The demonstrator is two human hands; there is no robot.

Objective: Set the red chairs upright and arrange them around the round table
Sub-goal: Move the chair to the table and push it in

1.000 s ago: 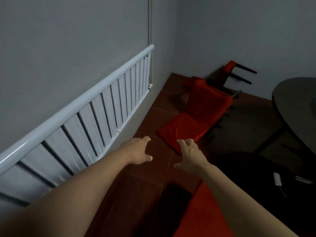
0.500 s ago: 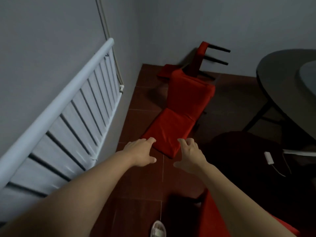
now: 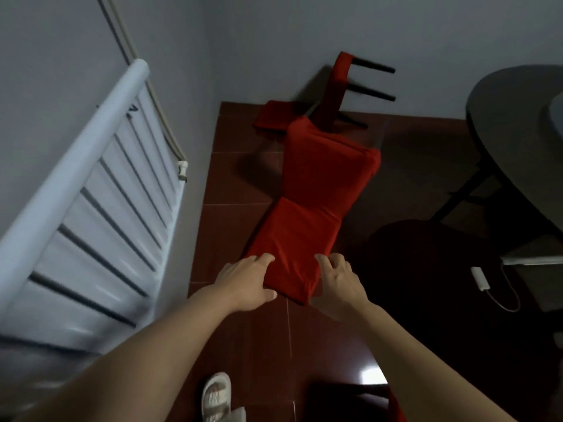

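Red fabric covers the near chair [image 3: 316, 202], which lies flat on its back on the tiled floor [image 3: 231, 184], long axis running away from the person twd the far wall, near end (the backrest top, I'd judge) right at the hands. Left hand [image 3: 246, 281] sits at the left corner of that end, fingers [image 3: 262, 258] laid fairly straight over the top surface and thumb down by the edge; touching, not yet curled round. Right hand [image 3: 338, 281] is at the right corner, fingers [image 3: 327, 261] loosely spread and bent, just beside the edge; can't tell if they touch. Both hands abt equally near, one per side, so a two-handed lift of this end looks like the next move, pivoting the chair up on its far end. Second chair [image 3: 338, 83] lies tipped vs the wall beyond, dark legs sticking out to the right. Round worktop [image 3: 511, 117] is off to the right, well apart from both chairs. Radiator [image 3: 91, 190] runs along the left wall.
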